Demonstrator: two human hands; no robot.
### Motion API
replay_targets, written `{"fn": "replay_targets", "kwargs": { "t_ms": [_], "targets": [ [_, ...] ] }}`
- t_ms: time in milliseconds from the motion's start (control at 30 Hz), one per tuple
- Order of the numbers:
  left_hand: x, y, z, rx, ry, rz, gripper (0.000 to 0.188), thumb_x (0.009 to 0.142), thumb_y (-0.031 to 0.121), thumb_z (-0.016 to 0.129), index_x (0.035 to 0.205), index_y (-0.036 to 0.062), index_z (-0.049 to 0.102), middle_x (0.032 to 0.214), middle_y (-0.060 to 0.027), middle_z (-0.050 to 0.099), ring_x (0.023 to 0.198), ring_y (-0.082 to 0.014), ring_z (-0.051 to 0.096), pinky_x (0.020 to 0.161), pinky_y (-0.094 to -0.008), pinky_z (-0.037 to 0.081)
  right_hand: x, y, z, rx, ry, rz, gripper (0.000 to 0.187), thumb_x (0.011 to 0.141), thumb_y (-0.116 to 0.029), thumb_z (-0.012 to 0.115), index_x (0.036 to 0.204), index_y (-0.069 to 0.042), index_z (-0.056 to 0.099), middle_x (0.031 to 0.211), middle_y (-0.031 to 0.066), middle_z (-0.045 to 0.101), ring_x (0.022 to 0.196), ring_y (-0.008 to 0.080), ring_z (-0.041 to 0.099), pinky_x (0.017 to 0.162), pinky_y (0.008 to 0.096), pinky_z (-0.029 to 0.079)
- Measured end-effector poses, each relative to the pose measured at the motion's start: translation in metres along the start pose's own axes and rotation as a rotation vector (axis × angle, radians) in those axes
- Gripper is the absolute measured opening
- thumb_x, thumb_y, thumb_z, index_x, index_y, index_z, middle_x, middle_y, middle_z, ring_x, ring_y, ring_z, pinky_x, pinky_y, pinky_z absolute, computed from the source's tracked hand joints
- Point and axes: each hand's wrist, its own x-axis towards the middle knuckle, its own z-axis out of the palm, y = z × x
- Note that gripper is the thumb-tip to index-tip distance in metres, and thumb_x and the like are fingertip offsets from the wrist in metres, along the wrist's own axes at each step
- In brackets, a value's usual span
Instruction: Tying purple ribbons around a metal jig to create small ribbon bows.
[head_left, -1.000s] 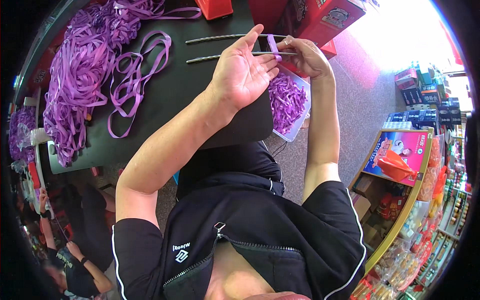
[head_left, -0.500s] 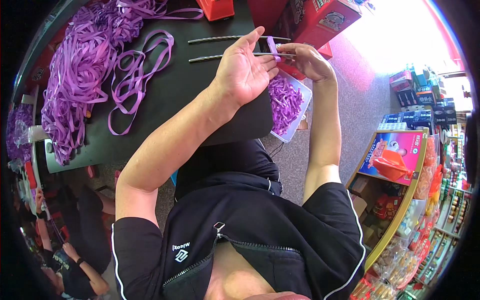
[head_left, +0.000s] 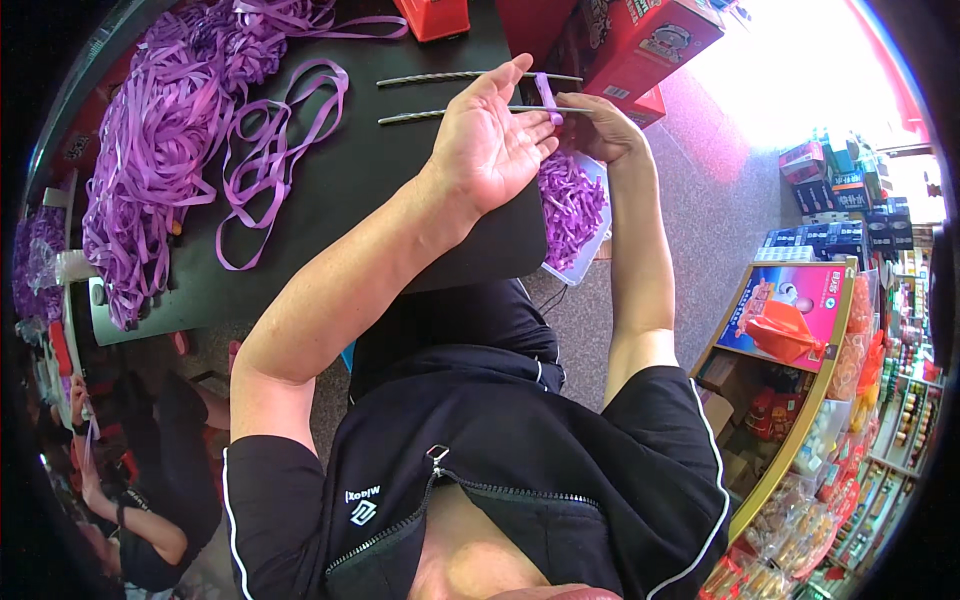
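Observation:
Two thin, twisted metal rods (head_left: 430,77) stick out side by side past the edge of the black table. A short purple ribbon band (head_left: 547,95) lies across both rods near their right ends. My left hand (head_left: 492,140) is open, palm up, by the nearer rod, its fingertips beside the band. At the right end of that rod, my right hand (head_left: 603,130) has its fingers curled in next to the band; what they pinch is hidden. Loose purple ribbon (head_left: 285,150) trails over the table left of the rods, beside a large tangled heap (head_left: 160,130).
Below my right hand stands a clear plastic bin (head_left: 597,235) of cut purple ribbon pieces (head_left: 568,210). Red cartons (head_left: 650,45) stand beyond the rod ends. A red box (head_left: 437,18) sits on the table's far side. Another person (head_left: 150,500) handles ribbon at lower left.
My right hand has shifted slightly left and turned, its fingers curling below the nearer rod. My left hand stays put. The other person's arms have moved.

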Motion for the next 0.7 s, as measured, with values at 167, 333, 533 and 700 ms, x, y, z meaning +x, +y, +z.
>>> {"fn": "replay_targets", "kwargs": {
  "t_ms": [167,333,533,700],
  "targets": [
    [-0.002,0.000,0.001,0.003,0.013,0.004,0.055,0.095,0.035,0.044,0.144,0.0182,0.027,0.147,-0.0356,-0.005,0.141,-0.0406,-0.003,0.114,-0.0461,0.001,0.015,0.023,0.011,0.158,-0.048,0.016,0.014,0.083,-0.017,0.068,0.091,-0.007,0.064,0.088,0.0062,0.066,0.079,0.0194,0.064,0.072,0.0354,0.052],
    [0.000,0.000,-0.001,0.000,0.001,-0.002,0.055,0.095,0.035,0.044,0.144,0.0178,0.028,0.147,-0.0353,-0.005,0.141,-0.0405,-0.002,0.114,-0.0463,0.001,0.028,0.043,0.014,0.484,-0.236,-0.076,0.018,0.083,-0.010,0.067,0.099,-0.008,0.061,0.090,0.0090,0.066,0.078,0.0204,0.065,0.074,0.0374,0.055],
    [0.001,-0.001,-0.003,0.036,-0.006,0.024,0.054,0.094,0.035,0.044,0.143,0.0171,0.030,0.147,-0.0352,-0.004,0.141,-0.0406,-0.001,0.114,-0.0466,0.002,0.032,0.049,0.033,0.495,-0.120,-0.099,0.018,0.083,-0.012,0.066,0.099,-0.006,0.060,0.088,0.0108,0.065,0.073,0.0205,0.065,0.065,0.0338,0.056],
    [0.001,0.002,-0.004,0.006,-0.001,0.028,0.054,0.094,0.036,0.044,0.143,0.0171,0.028,0.146,-0.0362,-0.004,0.140,-0.0414,-0.001,0.114,-0.0469,0.002,0.029,0.053,0.032,0.371,-0.076,-0.074,0.022,0.087,-0.018,0.063,0.102,-0.002,0.060,0.088,0.0101,0.065,0.078,0.0210,0.065,0.069,0.0357,0.055]
  ]
}}
